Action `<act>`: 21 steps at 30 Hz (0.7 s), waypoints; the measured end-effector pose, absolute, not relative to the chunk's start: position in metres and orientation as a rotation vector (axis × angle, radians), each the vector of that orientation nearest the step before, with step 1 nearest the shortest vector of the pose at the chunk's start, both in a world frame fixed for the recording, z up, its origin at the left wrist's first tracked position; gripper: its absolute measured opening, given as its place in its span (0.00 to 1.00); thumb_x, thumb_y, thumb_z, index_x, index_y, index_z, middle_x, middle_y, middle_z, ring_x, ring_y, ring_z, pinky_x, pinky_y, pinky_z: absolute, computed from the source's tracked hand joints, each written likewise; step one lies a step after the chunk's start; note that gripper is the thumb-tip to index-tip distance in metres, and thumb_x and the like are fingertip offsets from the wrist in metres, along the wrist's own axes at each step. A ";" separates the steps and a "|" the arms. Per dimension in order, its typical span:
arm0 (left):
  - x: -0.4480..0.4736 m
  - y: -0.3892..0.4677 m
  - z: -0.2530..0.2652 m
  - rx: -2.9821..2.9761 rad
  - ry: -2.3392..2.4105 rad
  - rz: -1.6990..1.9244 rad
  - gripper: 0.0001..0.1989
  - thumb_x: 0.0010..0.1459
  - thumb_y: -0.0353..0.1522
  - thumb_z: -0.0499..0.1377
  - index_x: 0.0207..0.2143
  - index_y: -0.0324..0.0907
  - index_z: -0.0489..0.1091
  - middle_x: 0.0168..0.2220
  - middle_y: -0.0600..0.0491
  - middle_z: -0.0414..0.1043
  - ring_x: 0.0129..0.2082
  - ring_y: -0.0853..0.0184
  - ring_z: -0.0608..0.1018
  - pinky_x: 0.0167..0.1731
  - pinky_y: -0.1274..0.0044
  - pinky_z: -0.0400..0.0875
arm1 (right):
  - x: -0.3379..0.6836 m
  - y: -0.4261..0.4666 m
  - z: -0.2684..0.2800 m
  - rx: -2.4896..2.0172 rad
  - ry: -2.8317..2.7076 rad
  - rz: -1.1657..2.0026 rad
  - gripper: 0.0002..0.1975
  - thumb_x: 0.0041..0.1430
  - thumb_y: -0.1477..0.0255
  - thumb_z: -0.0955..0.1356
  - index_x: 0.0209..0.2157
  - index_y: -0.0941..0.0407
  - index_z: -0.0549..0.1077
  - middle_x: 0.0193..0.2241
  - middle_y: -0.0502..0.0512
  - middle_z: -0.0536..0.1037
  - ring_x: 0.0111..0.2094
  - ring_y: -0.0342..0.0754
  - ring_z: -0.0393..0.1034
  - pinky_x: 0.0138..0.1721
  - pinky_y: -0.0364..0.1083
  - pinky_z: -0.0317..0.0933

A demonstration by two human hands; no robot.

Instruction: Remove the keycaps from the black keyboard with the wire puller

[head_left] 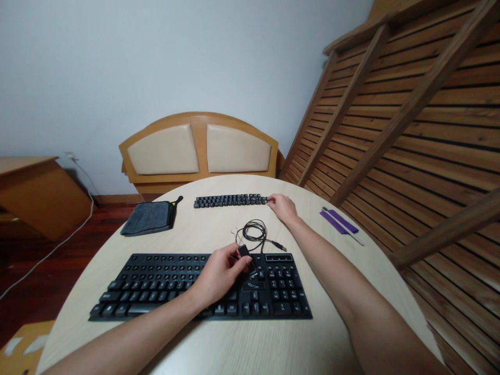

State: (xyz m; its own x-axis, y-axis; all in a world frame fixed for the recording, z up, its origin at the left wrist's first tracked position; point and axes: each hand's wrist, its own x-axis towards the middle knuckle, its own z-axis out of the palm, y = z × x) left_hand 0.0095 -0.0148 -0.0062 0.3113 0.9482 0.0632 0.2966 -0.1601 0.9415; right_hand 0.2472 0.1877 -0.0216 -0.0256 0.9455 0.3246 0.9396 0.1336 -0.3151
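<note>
A black keyboard (253, 285) lies on the round table, its upper left rows stripped of keycaps and showing bare switches. Over its middle, my left hand (219, 273) is closed around a keycap puller (244, 250) with a black handle and thin wire prongs at both ends. My right hand (282, 207) reaches to the far side, where loose black keycaps (226, 201) are lined up in rows. Its thumb and fingers pinch a small keycap (269, 200) at the right end of those rows. My fingers partly hide that keycap.
The keyboard's coiled USB cable (254, 232) lies behind it. A folded grey cloth (147, 217) with a black-handled item sits at the left. At the right are a purple cloth strip (339, 221) and a thin brush-like tool. Wooden slats (429, 130) lean beside the table (312, 344).
</note>
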 end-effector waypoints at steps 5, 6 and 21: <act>0.010 -0.015 -0.006 1.650 1.143 0.888 0.10 0.61 0.38 0.58 0.32 0.40 0.69 0.28 0.52 0.75 0.30 0.64 0.77 0.32 0.73 0.70 | 0.247 0.191 -0.024 -1.818 -1.956 0.034 0.11 0.59 0.67 0.69 0.44 0.49 0.77 0.40 0.51 0.81 0.41 0.48 0.73 0.39 0.43 0.62; 0.010 -0.015 -0.006 1.650 1.142 0.887 0.10 0.61 0.38 0.58 0.32 0.40 0.69 0.28 0.52 0.75 0.30 0.64 0.77 0.32 0.73 0.70 | 0.247 0.190 -0.024 -1.818 -1.955 0.035 0.11 0.60 0.67 0.69 0.44 0.49 0.77 0.40 0.51 0.81 0.41 0.48 0.73 0.39 0.43 0.62; 0.012 -0.012 -0.003 1.655 1.124 0.898 0.10 0.61 0.38 0.58 0.32 0.40 0.69 0.28 0.53 0.73 0.30 0.64 0.77 0.31 0.74 0.69 | 0.257 0.179 -0.017 -1.815 -2.028 0.010 0.14 0.61 0.68 0.68 0.48 0.48 0.75 0.43 0.52 0.80 0.44 0.50 0.73 0.41 0.45 0.62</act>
